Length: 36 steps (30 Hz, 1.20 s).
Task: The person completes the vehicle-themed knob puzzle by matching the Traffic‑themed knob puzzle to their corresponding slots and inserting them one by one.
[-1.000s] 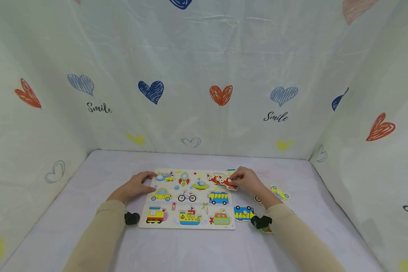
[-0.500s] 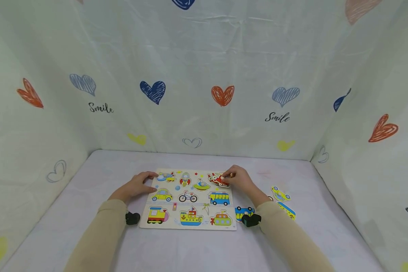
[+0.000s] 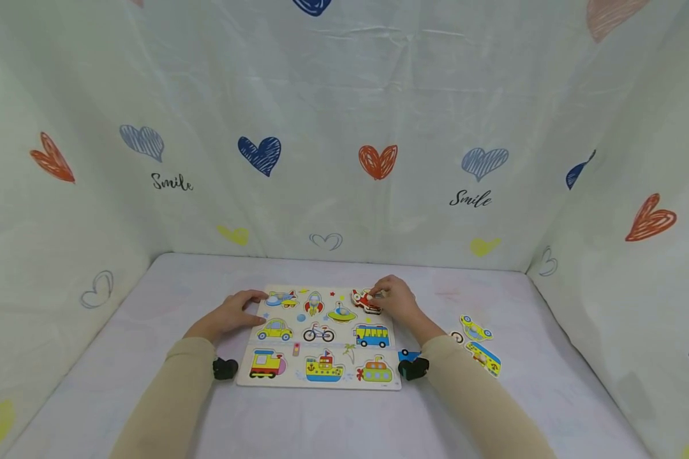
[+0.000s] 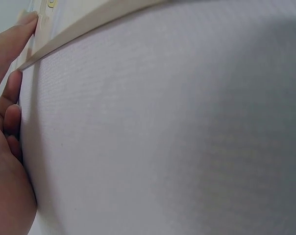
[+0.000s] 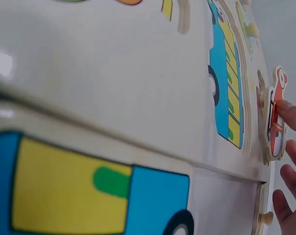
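Note:
A pale puzzle board (image 3: 295,375) with printed vehicles lies on the table. My left hand (image 3: 229,315) rests at its left edge, thumb and forefinger spread apart; the left wrist view shows one finger on top and others against the side of the board (image 4: 89,22). At the upper right corner, my right hand (image 3: 400,303) pinches a red helicopter puzzle piece (image 3: 358,301). In the right wrist view the helicopter piece (image 5: 274,122) stands tilted over its printed outline, a fingertip on its face. Its knob is hidden in that view.
Right of the board lie a yellow car piece (image 3: 475,327), a ship piece (image 3: 483,358) and a partly covered bicycle piece (image 3: 457,336). A bus piece (image 5: 74,191) lies beside the board's edge, under my right wrist. Curtains printed with hearts surround the table.
My right hand has carried the helicopter piece leftward, from the board's right edge onto the printed helicopter. More loose pieces show beyond the right forearm. The left hand has stayed put.

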Each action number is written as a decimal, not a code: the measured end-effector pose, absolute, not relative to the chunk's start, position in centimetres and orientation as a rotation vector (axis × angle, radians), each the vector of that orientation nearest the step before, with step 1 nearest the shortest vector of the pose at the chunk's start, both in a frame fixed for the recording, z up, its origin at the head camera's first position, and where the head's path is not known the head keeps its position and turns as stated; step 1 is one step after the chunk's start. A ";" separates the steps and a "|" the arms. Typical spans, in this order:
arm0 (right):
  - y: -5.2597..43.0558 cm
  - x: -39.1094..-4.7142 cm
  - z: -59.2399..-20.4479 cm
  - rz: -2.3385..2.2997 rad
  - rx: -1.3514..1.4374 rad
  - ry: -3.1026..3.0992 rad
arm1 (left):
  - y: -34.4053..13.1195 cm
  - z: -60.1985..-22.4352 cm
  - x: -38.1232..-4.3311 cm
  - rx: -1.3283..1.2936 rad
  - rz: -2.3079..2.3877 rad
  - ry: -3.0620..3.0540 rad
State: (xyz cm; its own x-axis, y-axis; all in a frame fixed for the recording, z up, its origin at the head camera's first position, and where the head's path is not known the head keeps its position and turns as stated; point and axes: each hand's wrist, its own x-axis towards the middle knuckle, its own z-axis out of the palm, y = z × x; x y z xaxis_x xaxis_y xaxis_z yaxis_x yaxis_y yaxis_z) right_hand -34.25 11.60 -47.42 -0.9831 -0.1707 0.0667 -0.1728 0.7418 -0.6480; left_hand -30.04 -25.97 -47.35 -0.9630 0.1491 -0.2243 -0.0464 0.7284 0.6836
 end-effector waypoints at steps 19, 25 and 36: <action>11.2 -34.3 -47.9 1.113 0.236 -2.961 | -26.1 -47.2 -30.1 0.113 1.054 2.684; 11.3 -34.4 -48.1 1.088 0.237 -2.960 | -26.0 -47.3 -30.1 0.104 1.056 2.683; 11.5 -34.4 -48.4 1.085 0.241 -2.960 | -25.8 -46.9 -29.9 0.095 1.060 2.671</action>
